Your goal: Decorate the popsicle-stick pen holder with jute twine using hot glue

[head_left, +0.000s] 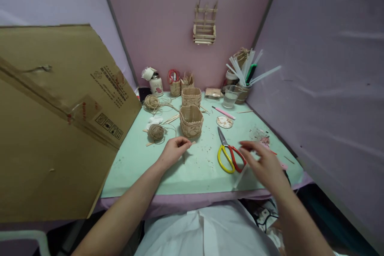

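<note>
My left hand [175,151] hovers above the green tabletop, thumb and forefinger pinched on a small tan piece [193,143]. Its exact kind is too small to make out. Just beyond those fingers stands a woven basket [191,123], six-sided with a braided rim. To the right, my right hand [264,162] is slightly blurred, fingers curved, a gap between thumb and forefinger and nothing visible in it. Beside it lie scissors [228,154] with one yellow and one red handle. A translucent stick [240,178] lies partly under that hand.
Behind are a second basket [191,97], twine balls [156,132], a pink pen [223,112], a round lid [225,122], a cup of water [230,98] and a pot of translucent sticks [244,92]. A large cardboard sheet [60,128] leans at left. Scraps [264,139] lie right.
</note>
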A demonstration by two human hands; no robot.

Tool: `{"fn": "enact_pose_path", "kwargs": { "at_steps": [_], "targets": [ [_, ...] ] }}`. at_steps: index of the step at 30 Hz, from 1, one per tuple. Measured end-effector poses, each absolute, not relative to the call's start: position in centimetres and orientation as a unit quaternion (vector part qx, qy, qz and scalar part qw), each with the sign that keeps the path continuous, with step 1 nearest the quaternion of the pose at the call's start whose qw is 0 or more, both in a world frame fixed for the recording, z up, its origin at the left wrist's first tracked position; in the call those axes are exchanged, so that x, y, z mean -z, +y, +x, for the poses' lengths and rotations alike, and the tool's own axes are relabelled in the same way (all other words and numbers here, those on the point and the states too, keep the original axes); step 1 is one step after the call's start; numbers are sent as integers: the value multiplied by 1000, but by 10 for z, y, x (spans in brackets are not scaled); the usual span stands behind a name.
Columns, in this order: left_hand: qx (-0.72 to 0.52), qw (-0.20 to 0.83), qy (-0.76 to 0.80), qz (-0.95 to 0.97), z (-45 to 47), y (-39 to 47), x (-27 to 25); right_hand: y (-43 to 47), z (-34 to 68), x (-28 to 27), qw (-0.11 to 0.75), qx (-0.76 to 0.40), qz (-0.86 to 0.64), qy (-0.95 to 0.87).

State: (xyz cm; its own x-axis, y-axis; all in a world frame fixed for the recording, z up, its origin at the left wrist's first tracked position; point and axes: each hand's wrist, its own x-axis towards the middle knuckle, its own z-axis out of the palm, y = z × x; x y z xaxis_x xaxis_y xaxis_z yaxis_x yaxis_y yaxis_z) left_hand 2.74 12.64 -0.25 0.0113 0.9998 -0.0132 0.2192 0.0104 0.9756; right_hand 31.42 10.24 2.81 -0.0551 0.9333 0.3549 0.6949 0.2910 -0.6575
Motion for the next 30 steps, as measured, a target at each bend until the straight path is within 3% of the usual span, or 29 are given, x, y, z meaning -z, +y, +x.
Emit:
{"fn": "enact_pose_path", "kwargs": {
  "at_steps": [3, 9, 14, 18, 21, 25, 30],
  "targets": [
    [-425, 447, 537, 575, 28, 125, 1, 107, 255, -32, 377, -268, -494, -736],
    [-426, 428, 535, 591, 28, 122, -1, 131, 199, -14, 392, -395, -489, -672],
    [-411, 417, 545, 600, 24, 122, -1, 136, 202, -10, 415, -427, -476, -647],
    [-433, 328, 637, 547, 9, 139, -6, 134, 210, -16, 428, -417, -502, -624],
    [-457, 294, 601, 585, 2, 162, -10, 134, 212, -19, 453, -420, -505, -602],
    [-460, 368, 506, 630, 3, 188, -4, 136, 210, -21, 483, -465, -487, -559],
    [-468, 389, 488, 626, 9, 194, 10, 137, 209, -25, 506, -520, -452, -519]
  ]
}}
